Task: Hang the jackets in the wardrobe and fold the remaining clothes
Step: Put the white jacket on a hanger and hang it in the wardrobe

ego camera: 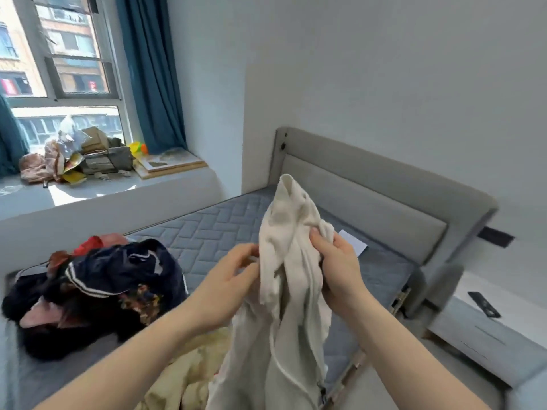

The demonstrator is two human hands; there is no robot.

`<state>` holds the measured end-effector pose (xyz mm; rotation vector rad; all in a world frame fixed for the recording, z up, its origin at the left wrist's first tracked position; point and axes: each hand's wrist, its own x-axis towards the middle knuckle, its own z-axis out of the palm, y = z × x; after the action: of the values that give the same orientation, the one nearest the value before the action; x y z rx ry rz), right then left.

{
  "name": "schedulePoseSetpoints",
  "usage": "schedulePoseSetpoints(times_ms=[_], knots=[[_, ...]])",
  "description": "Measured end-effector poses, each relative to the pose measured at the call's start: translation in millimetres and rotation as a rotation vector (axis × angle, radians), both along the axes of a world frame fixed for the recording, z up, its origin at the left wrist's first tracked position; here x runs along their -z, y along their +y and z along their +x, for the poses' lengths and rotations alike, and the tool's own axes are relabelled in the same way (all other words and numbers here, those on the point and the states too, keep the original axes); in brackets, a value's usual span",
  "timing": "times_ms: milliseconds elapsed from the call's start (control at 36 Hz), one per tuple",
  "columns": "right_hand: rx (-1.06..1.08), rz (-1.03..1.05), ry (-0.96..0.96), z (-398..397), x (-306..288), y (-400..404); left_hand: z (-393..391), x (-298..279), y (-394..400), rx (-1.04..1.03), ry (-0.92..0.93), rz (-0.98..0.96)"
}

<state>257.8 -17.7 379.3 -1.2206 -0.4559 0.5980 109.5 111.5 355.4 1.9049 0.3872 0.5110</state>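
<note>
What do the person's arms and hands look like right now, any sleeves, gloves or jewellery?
Both forearms are bare as far as the frame shows them: no sleeve edge or cuff is in view. The left hand and the right hand wear no gloves, and no watch, bracelet or ring is visible on the wrists or fingers. The fingernails look short and unpainted, though the picture is slightly blurred.

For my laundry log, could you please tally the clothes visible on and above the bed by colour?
White: 1, the zip jacket held up by the left hand and right hand.
Cream: 1, the garment beneath it.
Dark navy: at least 1, the striped-trim piece in a tangled heap.
Red: at least 1.
Total: at least 4.
</note>
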Motion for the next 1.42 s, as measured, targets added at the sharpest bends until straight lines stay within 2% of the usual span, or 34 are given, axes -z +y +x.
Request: schedulePoseSetpoints(times_ms=[167, 222, 306, 444, 583, 722, 861, 1028, 1083, 1167, 1222, 1278, 1333, 1417], knots=[[0.106, -0.064, -0.092, 28, -20, -25, 26, -3, -41, 0.188, -0.073, -0.134], [0.144, -0.084, -0.083, 38, -24, -39, 47, -3, -51, 0.228, -0.056, -0.045], [0.193, -0.135, -0.075, 56, -24, -68, 81, -1, -55, 0.172, -0.071, 0.08], [0.238, -0.265, -0.066, 91, -20, -140, 139, -8, -44, 0.081, -0.083, 0.039], [0.319, -0.425, -0.06, 125, -9, -215, 197, -28, -58, 0.046, -0.132, 0.205], [0.404, -0.49, -0.037, 153, 11, -280, 251, -51, -95, 0.102, -0.163, 0.378], [0.548, -0.546, -0.115, 183, 27, -333, 303, -72, -148, 0.188, -0.203, 0.443], [0.694, -0.869, -0.332, 218, 41, -397, 355, -71, -226, 0.396, -0.197, 0.484], [0.638, -0.92, -0.34, 221, 45, -412, 370, -68, -253, 0.466, -0.193, 0.493], [0.452, -0.926, -0.356, 224, 47, -425, 387, -71, -292, 0.603, -0.206, 0.493], [0.423, -0.899, -0.47, 227, 43, -427, 399, -77, -320, 0.688, -0.227, 0.501], [0.429, -0.782, -0.526, 235, 34, -429, 413, -81, -347, 0.751, -0.234, 0.545], [0.436, -0.654, -0.478, 246, 24, -434, 426, -82, -373, 0.797, -0.237, 0.605], [0.607, -0.592, -0.516, 268, 18, -455, 446, -78, -401, 0.808, -0.247, 0.63]])
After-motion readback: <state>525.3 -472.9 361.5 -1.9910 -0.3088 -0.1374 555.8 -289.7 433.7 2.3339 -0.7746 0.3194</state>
